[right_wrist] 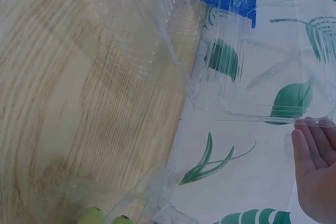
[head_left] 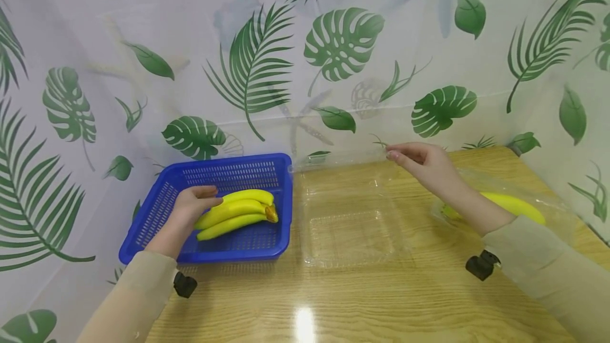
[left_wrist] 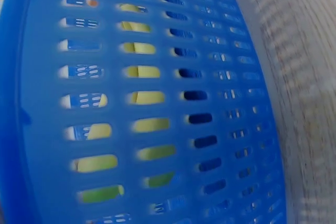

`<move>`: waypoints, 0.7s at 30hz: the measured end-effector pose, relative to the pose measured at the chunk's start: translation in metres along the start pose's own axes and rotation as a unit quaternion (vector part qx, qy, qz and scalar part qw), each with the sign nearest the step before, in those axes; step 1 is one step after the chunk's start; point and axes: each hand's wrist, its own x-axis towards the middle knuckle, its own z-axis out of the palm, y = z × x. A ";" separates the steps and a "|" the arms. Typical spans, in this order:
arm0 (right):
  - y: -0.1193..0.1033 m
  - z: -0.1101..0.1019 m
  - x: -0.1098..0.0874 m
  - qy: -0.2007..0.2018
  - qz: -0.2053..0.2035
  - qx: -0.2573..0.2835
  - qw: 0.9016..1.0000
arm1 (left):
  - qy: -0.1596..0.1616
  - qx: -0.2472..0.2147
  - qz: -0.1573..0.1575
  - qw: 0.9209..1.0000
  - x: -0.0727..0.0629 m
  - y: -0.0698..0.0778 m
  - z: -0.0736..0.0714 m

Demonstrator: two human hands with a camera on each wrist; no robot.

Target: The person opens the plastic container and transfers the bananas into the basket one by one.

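Note:
A bunch of yellow bananas (head_left: 238, 215) lies in a blue perforated basket (head_left: 238, 256) at the left. My left hand (head_left: 190, 206) reaches over the basket's left part, its thumb overlapping the bananas and its fingers held apart from the thumb. Through the slots of the basket wall (left_wrist: 131, 166), the left wrist view shows bits of yellow and green; the hand is hidden there. To the right of the basket, a clear plastic clamshell box (head_left: 352, 240) stands with its lid (right_wrist: 262, 61) raised. Finger and thumb of my right hand (head_left: 424, 163) pinch the lid's edge.
At the right, behind my right forearm, a yellow banana (head_left: 517, 206) lies in a clear plastic bag (head_left: 559, 213). A leaf-printed sheet (head_left: 343, 83) hangs behind the wooden table (head_left: 381, 300) and along its sides.

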 end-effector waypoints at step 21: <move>0.000 0.000 -0.001 -0.004 0.003 -0.001 1.000 | -0.016 -0.017 0.009 1.000 -0.005 0.012 0.005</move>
